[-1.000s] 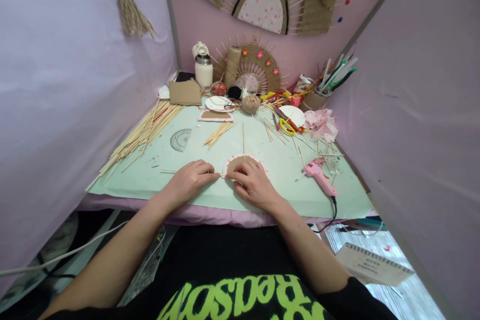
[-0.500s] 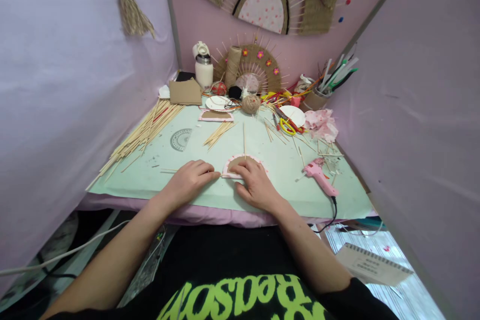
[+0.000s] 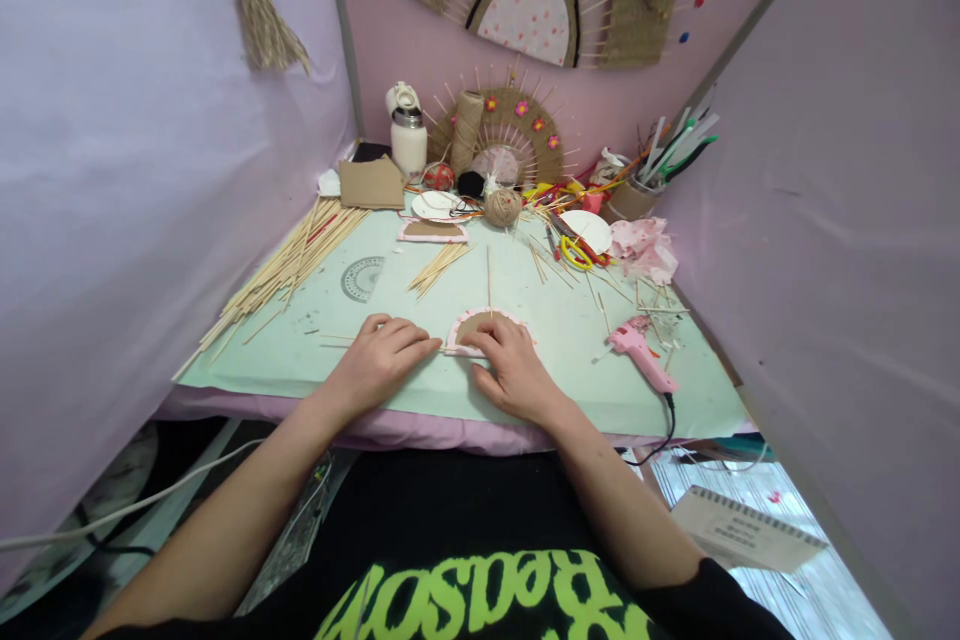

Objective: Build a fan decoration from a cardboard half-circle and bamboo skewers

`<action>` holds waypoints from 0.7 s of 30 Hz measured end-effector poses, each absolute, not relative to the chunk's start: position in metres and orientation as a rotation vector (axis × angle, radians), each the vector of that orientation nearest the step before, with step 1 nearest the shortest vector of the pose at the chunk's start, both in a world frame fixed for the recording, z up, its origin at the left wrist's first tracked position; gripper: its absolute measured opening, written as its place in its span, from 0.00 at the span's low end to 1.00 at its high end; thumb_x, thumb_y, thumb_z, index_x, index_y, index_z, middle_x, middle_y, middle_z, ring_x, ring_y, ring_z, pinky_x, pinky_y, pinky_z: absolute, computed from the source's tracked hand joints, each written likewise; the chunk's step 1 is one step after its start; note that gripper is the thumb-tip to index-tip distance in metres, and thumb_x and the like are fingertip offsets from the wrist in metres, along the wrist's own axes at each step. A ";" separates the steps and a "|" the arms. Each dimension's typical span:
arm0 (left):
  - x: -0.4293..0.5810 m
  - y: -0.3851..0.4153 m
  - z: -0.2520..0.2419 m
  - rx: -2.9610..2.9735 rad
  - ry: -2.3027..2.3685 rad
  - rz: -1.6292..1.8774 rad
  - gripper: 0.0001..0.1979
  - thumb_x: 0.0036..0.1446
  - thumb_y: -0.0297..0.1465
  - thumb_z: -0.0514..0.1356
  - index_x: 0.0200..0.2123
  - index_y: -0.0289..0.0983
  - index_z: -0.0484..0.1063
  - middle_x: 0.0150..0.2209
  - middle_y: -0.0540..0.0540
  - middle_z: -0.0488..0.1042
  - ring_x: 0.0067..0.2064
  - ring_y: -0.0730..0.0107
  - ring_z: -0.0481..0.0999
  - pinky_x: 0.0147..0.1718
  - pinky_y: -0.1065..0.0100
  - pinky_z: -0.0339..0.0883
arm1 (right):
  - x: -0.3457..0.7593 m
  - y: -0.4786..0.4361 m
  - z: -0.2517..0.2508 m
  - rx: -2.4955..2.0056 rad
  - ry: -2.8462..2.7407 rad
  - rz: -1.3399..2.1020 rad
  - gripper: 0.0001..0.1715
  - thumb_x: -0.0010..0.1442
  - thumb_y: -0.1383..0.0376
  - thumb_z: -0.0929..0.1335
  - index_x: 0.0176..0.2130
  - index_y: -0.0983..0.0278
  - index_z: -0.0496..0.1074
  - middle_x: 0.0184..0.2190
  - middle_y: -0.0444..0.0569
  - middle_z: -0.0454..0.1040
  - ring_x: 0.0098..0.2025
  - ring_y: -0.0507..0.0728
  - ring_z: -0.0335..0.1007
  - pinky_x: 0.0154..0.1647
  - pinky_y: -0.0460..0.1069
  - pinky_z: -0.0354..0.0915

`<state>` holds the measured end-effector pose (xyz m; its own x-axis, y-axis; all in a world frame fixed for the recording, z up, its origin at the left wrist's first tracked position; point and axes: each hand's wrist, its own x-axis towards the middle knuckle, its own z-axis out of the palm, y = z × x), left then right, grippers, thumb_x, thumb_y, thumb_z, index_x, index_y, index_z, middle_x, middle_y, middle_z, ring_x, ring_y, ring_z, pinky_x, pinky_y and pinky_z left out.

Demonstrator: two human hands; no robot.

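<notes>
On the table lies a cardboard half-circle [image 3: 471, 328] with a pink-and-white trimmed edge. One thin wooden stick [image 3: 490, 278] points straight away from the middle of its curve. My right hand [image 3: 517, 375] rests over the half-circle's right part, fingers bent and tips pressing on the cardboard. At the left corner, my left hand [image 3: 382, 360] has its fingers closed on another thin stick [image 3: 337, 338] lying sideways under it. The stick's inner end reaches the half-circle's corner, but the fingers hide most of its length.
A pink glue gun [image 3: 641, 355] lies to the right, its cord over the edge. Long sticks [image 3: 277, 270], a protractor [image 3: 363, 279] and a short stick bundle [image 3: 439, 265] lie left and ahead. Behind stand a white bottle [image 3: 409, 145], twine ball [image 3: 502, 208] and yellow-handled scissors [image 3: 575, 253].
Both hands stay almost in place. The fingers of my left hand have shifted slightly over the sideways stick.
</notes>
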<state>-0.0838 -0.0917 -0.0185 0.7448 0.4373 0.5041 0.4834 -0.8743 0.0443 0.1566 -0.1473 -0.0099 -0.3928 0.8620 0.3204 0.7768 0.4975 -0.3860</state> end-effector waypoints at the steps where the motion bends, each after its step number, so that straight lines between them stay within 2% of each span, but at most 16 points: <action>1: -0.084 -0.092 -0.018 -2.845 -0.753 -0.780 0.13 0.67 0.27 0.50 0.48 0.40 0.73 0.39 0.45 0.78 0.44 0.66 0.73 0.45 0.60 0.55 | 0.157 -0.147 -0.010 -1.351 -2.267 0.236 0.22 0.58 0.69 0.65 0.52 0.58 0.69 0.48 0.52 0.68 0.52 0.61 0.60 0.54 0.57 0.53; 12: -0.084 -0.093 -0.018 -2.862 -0.780 -0.798 0.12 0.66 0.27 0.52 0.47 0.40 0.74 0.38 0.46 0.78 0.43 0.66 0.73 0.44 0.60 0.54 | 0.155 -0.149 -0.013 -1.359 -2.338 0.105 0.19 0.60 0.66 0.64 0.51 0.57 0.71 0.45 0.52 0.67 0.47 0.61 0.59 0.52 0.58 0.51; 21: -0.083 -0.092 -0.018 -2.836 -0.753 -0.769 0.12 0.68 0.27 0.50 0.46 0.39 0.73 0.39 0.46 0.79 0.43 0.66 0.73 0.44 0.59 0.53 | 0.157 -0.151 -0.017 -1.353 -2.346 0.016 0.19 0.61 0.64 0.65 0.51 0.55 0.73 0.48 0.53 0.67 0.51 0.63 0.59 0.54 0.61 0.48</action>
